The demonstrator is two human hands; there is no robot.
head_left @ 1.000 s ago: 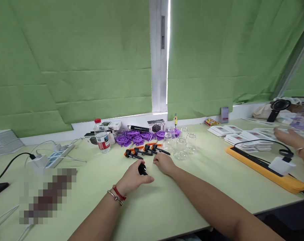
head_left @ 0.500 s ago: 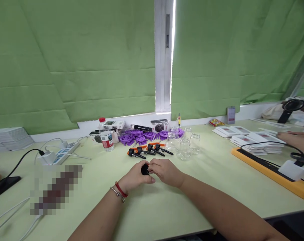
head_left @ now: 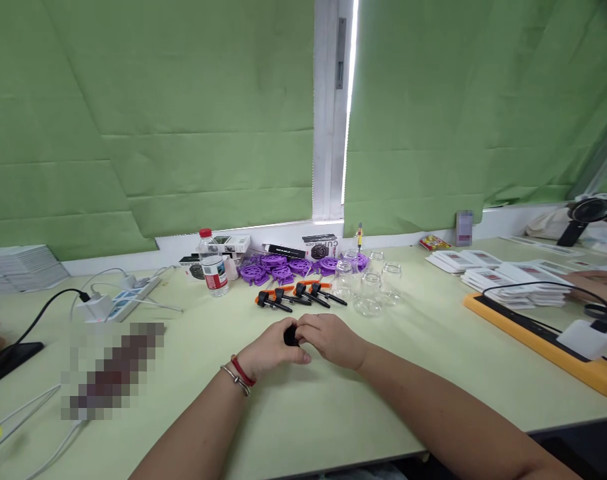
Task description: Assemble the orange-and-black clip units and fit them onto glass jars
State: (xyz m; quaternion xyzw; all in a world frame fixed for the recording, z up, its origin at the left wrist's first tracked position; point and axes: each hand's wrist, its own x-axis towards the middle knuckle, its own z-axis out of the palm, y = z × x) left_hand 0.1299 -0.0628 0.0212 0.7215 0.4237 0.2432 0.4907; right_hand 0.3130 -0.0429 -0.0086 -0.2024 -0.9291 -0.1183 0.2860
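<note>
Near the middle of the table, my left hand [head_left: 273, 347] is closed around a small black round part [head_left: 291, 335], with fingers and thumb curled about it. My right hand [head_left: 328, 337] meets it there, its fingertips pinched together at the part's right side and hiding much of it. Just beyond both hands lies a row of several black parts with stems [head_left: 311, 293] and orange pieces [head_left: 324, 287]. To their right stand several clear glass jars [head_left: 368, 297].
Purple plastic pieces [head_left: 278, 267], a water bottle [head_left: 215, 270] and small boxes [head_left: 319, 247] line the back. A power strip [head_left: 136, 297] with cables is at left. At right are stacked white cards [head_left: 503, 280], a yellow-edged case [head_left: 523, 340] and another person's arm [head_left: 601, 287].
Both hands stay in almost the same place on the black part. The orange bit that showed at the right fingertips is no longer visible. The view has shifted slightly.
</note>
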